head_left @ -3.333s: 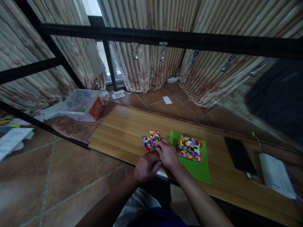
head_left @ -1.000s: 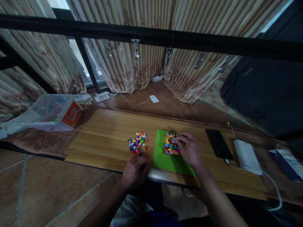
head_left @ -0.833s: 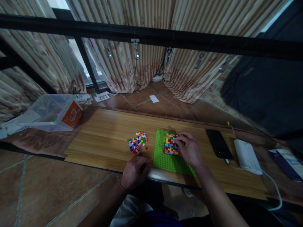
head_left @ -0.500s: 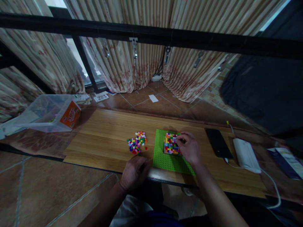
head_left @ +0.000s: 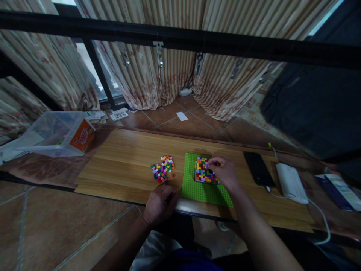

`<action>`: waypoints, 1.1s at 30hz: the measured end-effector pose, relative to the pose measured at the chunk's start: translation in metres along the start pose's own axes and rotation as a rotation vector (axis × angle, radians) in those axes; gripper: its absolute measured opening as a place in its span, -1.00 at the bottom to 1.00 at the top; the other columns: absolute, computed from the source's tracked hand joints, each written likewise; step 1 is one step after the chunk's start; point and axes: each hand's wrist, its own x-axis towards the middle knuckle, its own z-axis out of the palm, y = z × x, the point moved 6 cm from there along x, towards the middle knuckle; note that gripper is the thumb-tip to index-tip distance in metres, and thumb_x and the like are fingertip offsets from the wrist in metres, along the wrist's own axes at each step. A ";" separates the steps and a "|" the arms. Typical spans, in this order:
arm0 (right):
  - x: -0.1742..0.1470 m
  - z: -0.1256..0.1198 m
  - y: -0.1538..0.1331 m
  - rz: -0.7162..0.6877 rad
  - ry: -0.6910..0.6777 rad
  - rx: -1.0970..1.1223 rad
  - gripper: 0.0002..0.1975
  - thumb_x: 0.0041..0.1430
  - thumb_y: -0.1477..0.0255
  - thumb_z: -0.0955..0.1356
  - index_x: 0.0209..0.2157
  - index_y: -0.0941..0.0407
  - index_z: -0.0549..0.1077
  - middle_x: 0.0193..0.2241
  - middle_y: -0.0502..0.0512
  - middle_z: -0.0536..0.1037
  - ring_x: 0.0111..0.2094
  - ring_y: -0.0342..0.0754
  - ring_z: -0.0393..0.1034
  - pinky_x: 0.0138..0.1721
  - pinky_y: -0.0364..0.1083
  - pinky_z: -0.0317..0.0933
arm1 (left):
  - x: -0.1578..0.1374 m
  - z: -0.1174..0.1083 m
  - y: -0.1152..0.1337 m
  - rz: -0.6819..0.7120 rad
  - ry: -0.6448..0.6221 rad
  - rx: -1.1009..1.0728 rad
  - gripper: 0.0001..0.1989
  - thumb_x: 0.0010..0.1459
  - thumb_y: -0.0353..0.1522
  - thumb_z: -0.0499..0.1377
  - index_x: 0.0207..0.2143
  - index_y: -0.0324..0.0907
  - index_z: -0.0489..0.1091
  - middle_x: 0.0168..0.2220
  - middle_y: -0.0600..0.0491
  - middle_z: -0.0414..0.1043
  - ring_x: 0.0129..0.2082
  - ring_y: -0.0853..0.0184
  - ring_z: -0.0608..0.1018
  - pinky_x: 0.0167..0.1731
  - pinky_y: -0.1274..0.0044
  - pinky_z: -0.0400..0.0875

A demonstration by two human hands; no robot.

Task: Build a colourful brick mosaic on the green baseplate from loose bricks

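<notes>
A block of many-coloured toy bricks (head_left: 202, 170) stands on the green baseplate (head_left: 191, 191). My right hand (head_left: 225, 171) is over the block's right side, thumb and fingers pinched at its top; whatever small piece they may hold is hidden. My left hand (head_left: 160, 203) rests at the table's front edge, fingers curled in, and I cannot make out anything in them. Just beyond it lies a pile of loose bricks (head_left: 160, 171) in mixed colours, with a single red brick (head_left: 173, 175) apart on its right.
On the right of the wooden table (head_left: 126, 150) lie a black phone (head_left: 258, 168) and a white power bank (head_left: 291, 183) joined by a cable. A clear plastic bin (head_left: 58, 131) with an orange label stands at the left. A dark metal bar (head_left: 180, 35) crosses above.
My right hand's fingers have shifted slightly over the top of the brick block. My left hand stays where it was. The whole view has moved a little.
</notes>
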 end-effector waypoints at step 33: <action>-0.030 0.116 -0.078 -0.249 -0.308 -0.392 -0.79 0.22 0.45 0.24 -0.30 0.10 0.52 -0.29 0.09 0.55 -0.24 -0.05 0.41 -0.16 -0.11 0.18 | 0.002 -0.004 0.010 0.067 0.033 0.023 -0.93 0.11 -0.46 0.10 -0.43 -0.17 0.27 -0.51 0.06 0.37 -0.45 0.35 0.45 -0.38 0.54 0.31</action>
